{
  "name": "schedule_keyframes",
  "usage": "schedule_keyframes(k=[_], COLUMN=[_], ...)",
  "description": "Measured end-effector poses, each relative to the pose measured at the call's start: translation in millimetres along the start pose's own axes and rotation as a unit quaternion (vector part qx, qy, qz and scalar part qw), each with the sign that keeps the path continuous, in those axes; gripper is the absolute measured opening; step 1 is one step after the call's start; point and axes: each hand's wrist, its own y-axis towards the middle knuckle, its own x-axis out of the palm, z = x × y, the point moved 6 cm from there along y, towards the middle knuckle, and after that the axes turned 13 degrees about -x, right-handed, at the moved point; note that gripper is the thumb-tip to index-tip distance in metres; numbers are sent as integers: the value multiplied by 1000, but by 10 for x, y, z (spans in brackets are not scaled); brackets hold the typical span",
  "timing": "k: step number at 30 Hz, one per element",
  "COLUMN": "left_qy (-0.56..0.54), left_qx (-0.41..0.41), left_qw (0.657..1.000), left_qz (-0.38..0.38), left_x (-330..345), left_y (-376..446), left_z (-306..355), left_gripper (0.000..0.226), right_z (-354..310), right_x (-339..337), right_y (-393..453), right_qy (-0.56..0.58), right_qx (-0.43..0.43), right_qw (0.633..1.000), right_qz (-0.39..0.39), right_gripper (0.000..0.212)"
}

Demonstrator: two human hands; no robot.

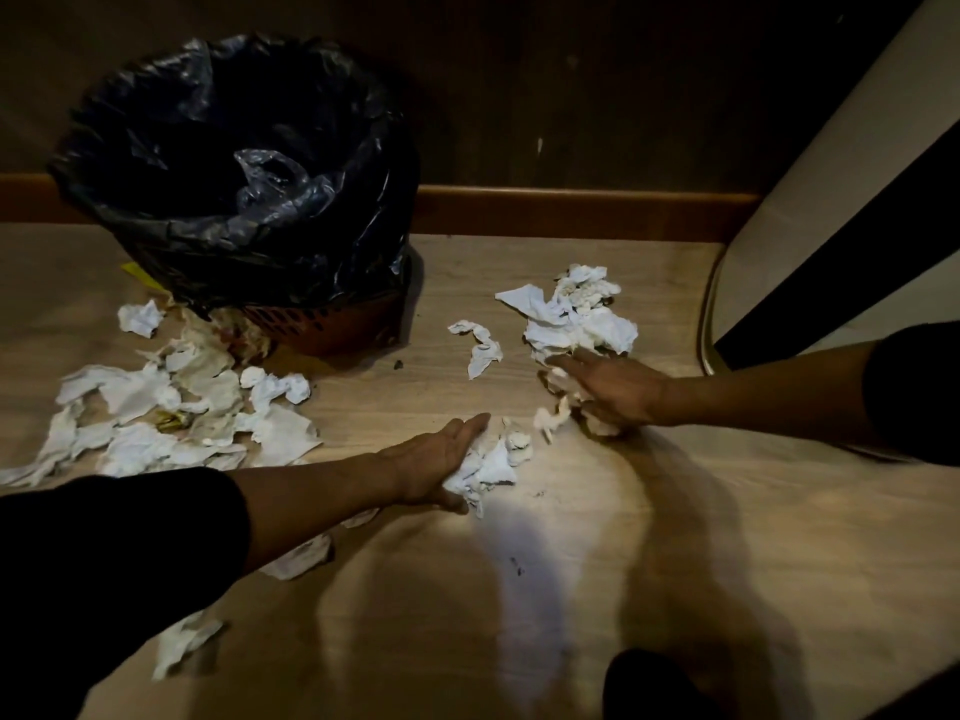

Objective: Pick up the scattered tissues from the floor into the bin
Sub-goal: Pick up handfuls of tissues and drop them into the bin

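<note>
Near edge of the wooden floor (675, 563): one stray crumpled tissue (182, 641) lies alone by the left sleeve, another flat scrap (304, 558) sits just under the left forearm. Mid floor, left hand (441, 465) lies flat and spread, palm side against a small wad of tissues (491, 467), probably raking it toward the other hand. Right hand (613, 389) is spread palm-down over more scraps (558, 415), fingers reaching into the big right-side pile (576, 317); neither hand has closed on anything (looks like sweeping into one heap before lifting). Tissues are thin, soft, wrinkled white paper, some stained yellowish. Further left a wide loose spread (166, 413) runs up to touch the bin base; a twisted single piece (480, 348) sits between bin and right pile. Far edge, against the skirting: bin (332, 324), reddish perforated plastic basket, glossy crinkled black liner (234, 163) draped over the rim, clear plastic inside. No tissue visible in it, so the job seems barely begun.
</note>
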Motion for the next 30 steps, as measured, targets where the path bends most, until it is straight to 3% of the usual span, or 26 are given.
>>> schedule_keyframes(k=[4, 8, 12, 15, 17, 19, 21, 23, 24, 28, 30], left_qy=[23, 79, 105, -13, -85, -133, -129, -11, -3, 13, 44], left_qx=[53, 81, 107, 55, -13, -71, -74, -68, -75, -72, -64], left_qw=[998, 993, 988, 992, 975, 961, 974, 992, 994, 992, 994], left_qz=[3, -17, 37, 114, 203, 231, 168, 106, 83, 107, 78], left_x=[-29, 103, 8, -355, -707, -960, -1005, -907, -835, -689, -618], left_y=[33, 68, 212, 383, 531, 684, 894, 1023, 1056, 978, 890], left_z=[108, 143, 154, 136, 112, 17, -37, -72, -87, 11, 24], left_gripper=[108, 74, 35, 9, 19, 35, 35, 37, 38, 36, 39], right_z=[268, 211, 142, 106, 73, 34, 0, -31, -40, -35, 7], right_x=[70, 203, 278, 288, 278, 262, 262, 217, 177, -48, -182], right_y=[14, 16, 39, 62, 66, 60, 48, 35, 22, -64, -87], right_qy=[7, 39, 32, 13, 5, 2, 4, 2, 3, 11, 10], right_qx=[68, 32, -6, -45, -71, -99, -118, -122, -120, -93, -62], right_qw=[997, 996, 994, 993, 992, 989, 986, 986, 987, 994, 998], right_qz=[-36, -69, -101, -105, -108, -109, -114, -110, -103, -56, -28], right_gripper=[71, 56, 49, 49, 47, 45, 44, 43, 43, 45, 46])
